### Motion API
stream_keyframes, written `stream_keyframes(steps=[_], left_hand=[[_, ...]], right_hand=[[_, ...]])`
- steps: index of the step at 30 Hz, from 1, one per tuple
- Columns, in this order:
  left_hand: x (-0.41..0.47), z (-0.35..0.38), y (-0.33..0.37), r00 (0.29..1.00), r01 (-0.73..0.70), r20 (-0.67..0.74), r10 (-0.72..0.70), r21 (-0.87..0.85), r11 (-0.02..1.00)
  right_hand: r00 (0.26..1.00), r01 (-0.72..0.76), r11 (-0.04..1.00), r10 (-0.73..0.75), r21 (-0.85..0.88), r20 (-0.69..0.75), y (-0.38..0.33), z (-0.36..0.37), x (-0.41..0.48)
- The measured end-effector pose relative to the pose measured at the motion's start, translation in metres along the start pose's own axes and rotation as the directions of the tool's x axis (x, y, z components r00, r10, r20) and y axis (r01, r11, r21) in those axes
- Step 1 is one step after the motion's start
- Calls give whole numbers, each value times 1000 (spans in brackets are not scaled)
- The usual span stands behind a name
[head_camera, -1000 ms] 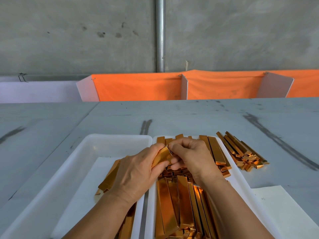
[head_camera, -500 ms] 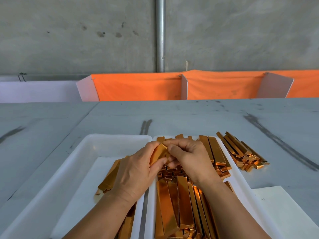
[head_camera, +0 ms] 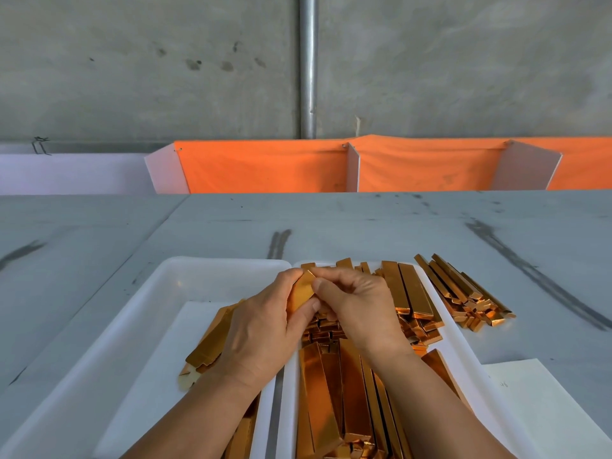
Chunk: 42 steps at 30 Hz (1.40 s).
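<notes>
**Closing the end of a slim gold carton**

On the left, the left tray (head_camera: 198, 261) holds flat gold blanks (head_camera: 212, 346), lying partly under the wrist.

The left hand (head_camera: 261, 329) has its thumb and fingers curled round the gold carton (head_camera: 301, 293). It holds the carton tilted, just above the seam where the two trays meet. This hand should do the steadying, gripping the long sides firmly enough to stop any twist. The foil board looks thin and likely to crease, so it should not press on the flat faces.

The right hand (head_camera: 357, 309) pinches the carton's upper end between thumb and forefinger, with the other fingers curled beneath. The flap itself is hidden behind the fingertips. The job here seems to be folding that end along its score and tucking it in. A short, square push along the carton's axis should seat it cleanly, where a sideways push could buckle the corner.

Below the hands, the right tray (head_camera: 477, 369) is packed with finished cartons (head_camera: 351, 392). Further right, a loose pile (head_camera: 463, 293) lies on the table (head_camera: 364, 226), so a place to set the carton down is close by.
</notes>
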<state>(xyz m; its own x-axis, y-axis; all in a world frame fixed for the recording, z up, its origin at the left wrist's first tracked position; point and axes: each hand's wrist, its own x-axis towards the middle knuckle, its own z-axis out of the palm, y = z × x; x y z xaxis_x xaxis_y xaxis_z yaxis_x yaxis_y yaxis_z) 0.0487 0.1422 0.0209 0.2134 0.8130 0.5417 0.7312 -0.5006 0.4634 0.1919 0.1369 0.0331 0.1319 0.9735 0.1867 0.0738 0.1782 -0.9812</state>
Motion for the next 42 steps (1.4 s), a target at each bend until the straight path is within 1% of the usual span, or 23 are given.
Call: stream_keyframes(steps=[3, 6, 8, 11, 16, 20, 23, 26, 28, 30, 32, 34, 36, 38, 40, 42], left_hand=[[0, 1, 0, 1000, -14, 7, 14, -18, 1000], [0, 1, 1, 1000, -21, 6, 21, 46, 999], [0, 1, 1, 1000, -21, 23, 20, 57, 998], [1, 2, 0, 999, -23, 38, 22, 28, 999], [2, 4, -4, 999, 7, 32, -6, -23, 1000], [0, 4, -1, 999, 23, 38, -19, -105, 994], [-1, 2, 0, 996, 90, 32, -86, -192, 977], [1, -2, -5, 981, 183, -19, -192, -234, 955], [2, -4, -9, 972, 225, -20, -235, -230, 947], [2, -3, -12, 966, 249, -16, -257, -196, 949], [4, -3, -13, 963, 259, -32, -267, -147, 954], [7, -4, -15, 956, 289, -31, -293, -79, 954], [10, -6, -18, 939, 343, -3, -343, 16, 939], [11, -12, -22, 908, 412, 30, -417, 111, 904], [11, -18, -27, 863, 472, 76, -500, 235, 850], [11, -22, -33, 790, 501, 158, -593, 392, 771]], right_hand=[[999, 3, 1000, -2, 19, -46, 1, -2, 2], [998, 2, 998, 2, 68, -59, 0, -4, 2], [999, 1, 997, 3, 72, -54, 0, -5, 2], [1000, -8, 996, 9, 89, -19, -1, -6, 2], [997, -16, 998, 12, 57, 75, -4, -4, 0], [1000, -25, 998, 24, 55, 18, -4, -3, 1], [997, -51, 991, 58, 120, -55, -5, -7, 2], [988, -116, 987, 126, 107, -86, -8, -13, 1], [984, -169, 986, 168, 3, -65, -12, -15, 0], [980, -200, 956, 200, -213, -21, -16, -14, 0], [967, -195, 878, 246, -438, 63, -23, -12, -2], [935, -180, 786, 323, -591, 145, -31, -10, -4], [896, -156, 699, 398, -698, 199, -37, -11, -7], [870, -131, 635, 442, -761, 219, -37, -15, -9], [861, -108, 574, 462, -812, 212, -36, -21, -12], [858, -75, 516, 469, -853, 208, -33, -28, -14]])
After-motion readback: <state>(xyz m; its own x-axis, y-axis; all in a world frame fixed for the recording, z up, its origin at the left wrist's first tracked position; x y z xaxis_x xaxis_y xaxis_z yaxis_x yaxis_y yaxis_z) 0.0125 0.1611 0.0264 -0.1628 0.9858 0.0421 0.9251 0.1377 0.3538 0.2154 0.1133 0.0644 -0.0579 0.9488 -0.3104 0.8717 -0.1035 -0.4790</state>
